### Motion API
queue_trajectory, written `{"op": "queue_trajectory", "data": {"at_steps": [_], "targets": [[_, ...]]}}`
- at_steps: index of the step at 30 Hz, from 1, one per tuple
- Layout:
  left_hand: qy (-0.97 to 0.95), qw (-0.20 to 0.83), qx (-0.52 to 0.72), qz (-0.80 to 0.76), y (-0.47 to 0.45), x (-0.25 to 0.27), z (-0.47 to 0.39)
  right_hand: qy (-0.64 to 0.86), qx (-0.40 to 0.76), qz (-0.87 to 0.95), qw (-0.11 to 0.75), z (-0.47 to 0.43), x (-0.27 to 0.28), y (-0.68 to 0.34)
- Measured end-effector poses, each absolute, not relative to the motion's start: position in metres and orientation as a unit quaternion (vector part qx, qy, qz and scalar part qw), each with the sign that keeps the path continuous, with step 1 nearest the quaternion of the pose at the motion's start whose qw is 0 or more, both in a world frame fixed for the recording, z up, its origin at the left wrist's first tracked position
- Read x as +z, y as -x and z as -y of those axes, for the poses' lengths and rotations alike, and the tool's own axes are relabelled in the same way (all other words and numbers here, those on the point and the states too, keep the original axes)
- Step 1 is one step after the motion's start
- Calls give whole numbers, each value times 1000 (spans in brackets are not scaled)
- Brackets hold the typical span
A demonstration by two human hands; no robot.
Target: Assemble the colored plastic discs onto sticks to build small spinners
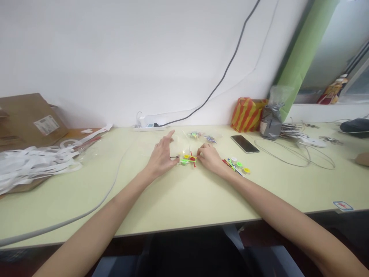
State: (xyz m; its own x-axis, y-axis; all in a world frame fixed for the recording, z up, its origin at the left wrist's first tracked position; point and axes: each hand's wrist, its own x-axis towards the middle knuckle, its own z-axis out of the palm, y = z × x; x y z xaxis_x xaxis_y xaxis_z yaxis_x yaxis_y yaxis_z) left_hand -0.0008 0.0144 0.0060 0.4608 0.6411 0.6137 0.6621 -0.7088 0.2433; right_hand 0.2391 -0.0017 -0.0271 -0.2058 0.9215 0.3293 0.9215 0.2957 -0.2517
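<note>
Green, red and yellow pieces (188, 159) on table (187, 207), between both hands.
Left hand (161, 156): thumb low at their left end, fingers spread, raised. Right hand (211, 157): palm down, fingers curled at the red end; fingertips hidden, cannot tell if pinching. Pieces blurred, outlines unclear. Loose parts (239, 165) near right wrist. Box (21, 117) cut off at left.

the small parts (190, 159) are coloured green, yellow and red; the bag (245, 116) is striped red and yellow.
</note>
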Motion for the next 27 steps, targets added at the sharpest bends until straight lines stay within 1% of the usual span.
{"op": "queue_trajectory", "data": {"at_steps": [8, 11, 14, 18, 20, 23, 27], "targets": [[865, 13, -317, 390, 0, 3, -15, 569, 26, 780, 258, 2, -27, -233], [864, 4, -299, 406, -1, 2, -13, 553, 26, 781, 290, -1, -28, -234], [865, -2, -290, 409, -1, 1, -13, 534, 3, 764, 361, -1, -22, -238], [865, -2, -289, 409, 0, 0, -14, 499, -59, 700, 507, 6, -5, -245], [866, -2, -293, 406, 0, -1, -14, 489, -86, 673, 548, 12, 3, -247], [864, -8, -304, 400, 0, -2, -14, 463, -96, 696, 540, 18, 7, -244], [866, 13, -313, 389, 0, -1, -14, 390, -89, 783, 475, 22, -2, -227]]}}
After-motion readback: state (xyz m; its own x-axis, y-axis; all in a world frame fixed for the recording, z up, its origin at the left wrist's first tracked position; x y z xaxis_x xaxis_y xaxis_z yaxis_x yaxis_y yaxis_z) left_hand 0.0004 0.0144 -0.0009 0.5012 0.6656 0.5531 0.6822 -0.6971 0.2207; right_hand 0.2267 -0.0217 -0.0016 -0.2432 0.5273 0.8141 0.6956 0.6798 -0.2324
